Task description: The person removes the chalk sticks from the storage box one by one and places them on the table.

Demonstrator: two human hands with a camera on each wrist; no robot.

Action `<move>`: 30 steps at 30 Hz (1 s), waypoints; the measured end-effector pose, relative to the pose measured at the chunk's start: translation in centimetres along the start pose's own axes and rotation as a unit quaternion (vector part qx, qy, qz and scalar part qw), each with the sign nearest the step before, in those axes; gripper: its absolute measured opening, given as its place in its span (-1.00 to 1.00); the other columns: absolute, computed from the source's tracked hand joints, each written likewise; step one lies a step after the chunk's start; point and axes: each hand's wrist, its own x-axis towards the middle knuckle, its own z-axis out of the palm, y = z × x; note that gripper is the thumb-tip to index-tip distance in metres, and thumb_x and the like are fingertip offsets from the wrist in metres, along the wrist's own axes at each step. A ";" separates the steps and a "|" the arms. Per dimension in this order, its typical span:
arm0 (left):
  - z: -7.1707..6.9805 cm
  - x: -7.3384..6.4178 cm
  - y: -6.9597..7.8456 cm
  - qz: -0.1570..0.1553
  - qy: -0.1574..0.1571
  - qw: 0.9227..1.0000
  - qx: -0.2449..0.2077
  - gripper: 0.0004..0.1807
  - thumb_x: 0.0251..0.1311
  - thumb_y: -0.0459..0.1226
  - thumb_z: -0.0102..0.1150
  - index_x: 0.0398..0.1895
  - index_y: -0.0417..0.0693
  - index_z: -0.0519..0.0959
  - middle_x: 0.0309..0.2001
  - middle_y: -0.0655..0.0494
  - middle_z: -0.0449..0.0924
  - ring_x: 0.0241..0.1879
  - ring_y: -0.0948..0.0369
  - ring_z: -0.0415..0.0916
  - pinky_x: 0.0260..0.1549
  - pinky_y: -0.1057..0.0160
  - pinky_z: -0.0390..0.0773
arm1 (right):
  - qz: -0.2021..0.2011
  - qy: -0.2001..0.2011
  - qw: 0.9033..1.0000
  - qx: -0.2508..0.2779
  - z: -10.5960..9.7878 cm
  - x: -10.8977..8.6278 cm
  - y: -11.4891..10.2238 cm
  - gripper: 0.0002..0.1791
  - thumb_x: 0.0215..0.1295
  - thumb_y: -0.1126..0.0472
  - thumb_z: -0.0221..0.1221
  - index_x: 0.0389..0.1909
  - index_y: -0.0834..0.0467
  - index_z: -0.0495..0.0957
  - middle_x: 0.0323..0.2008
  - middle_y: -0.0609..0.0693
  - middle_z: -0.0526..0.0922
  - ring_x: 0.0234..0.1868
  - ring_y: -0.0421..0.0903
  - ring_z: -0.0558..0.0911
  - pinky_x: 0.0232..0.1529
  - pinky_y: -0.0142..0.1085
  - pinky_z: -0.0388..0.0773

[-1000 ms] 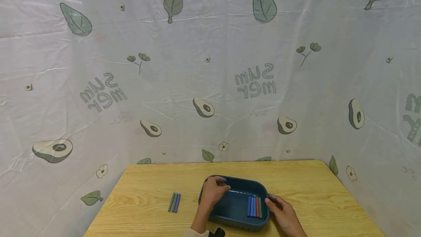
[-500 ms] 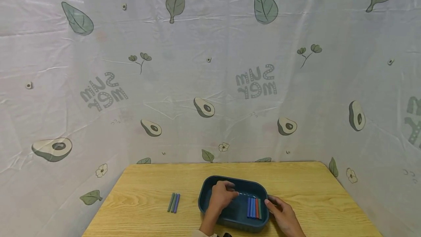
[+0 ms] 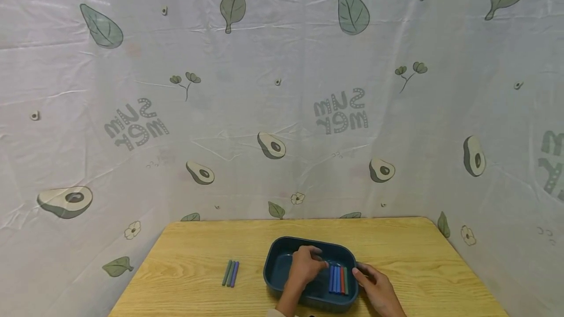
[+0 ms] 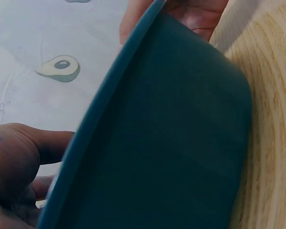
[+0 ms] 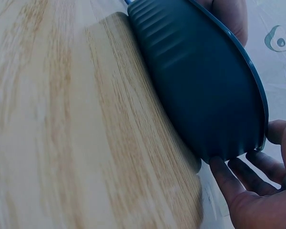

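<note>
A dark blue rectangular box (image 3: 277, 278) without a lid stands on the table. My left hand (image 3: 306, 264) reaches down inside it, thumb and fingers apart and nothing visible between them, just left of a row of coloured sticks (image 3: 338, 280). The row is blue, red and green, lying side by side at the box's right end. With thumb at the rim and fingers against the outer wall, my right hand (image 3: 376, 287) grips the box's right end, as the right wrist view also shows. In the left wrist view the box wall partly hides the left fingers (image 4: 47, 143).
Left of the box, three more sticks (image 3: 230, 274), two green and one purple, lie together on the wooden table (image 3: 189, 253). A pale curtain (image 3: 229, 111) printed with leaves and avocados hangs behind and around the table.
My left hand has moved right inside the box, from its left end toward the row of sticks. The right hand keeps its grip on the box.
</note>
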 end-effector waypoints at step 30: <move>2.3 0.5 -0.3 -0.035 0.001 0.990 0.137 -0.58 -0.37 -0.30 0.69 -0.31 -0.09 0.73 -0.52 0.17 0.66 -0.38 0.14 0.60 -0.25 0.08 0.62 | 0.010 -0.007 0.999 -0.032 0.0 0.2 0.0 -0.16 0.38 -0.29 0.07 0.33 0.37 0.37 0.27 0.39 0.45 0.22 0.24 0.52 0.11 0.01 0.57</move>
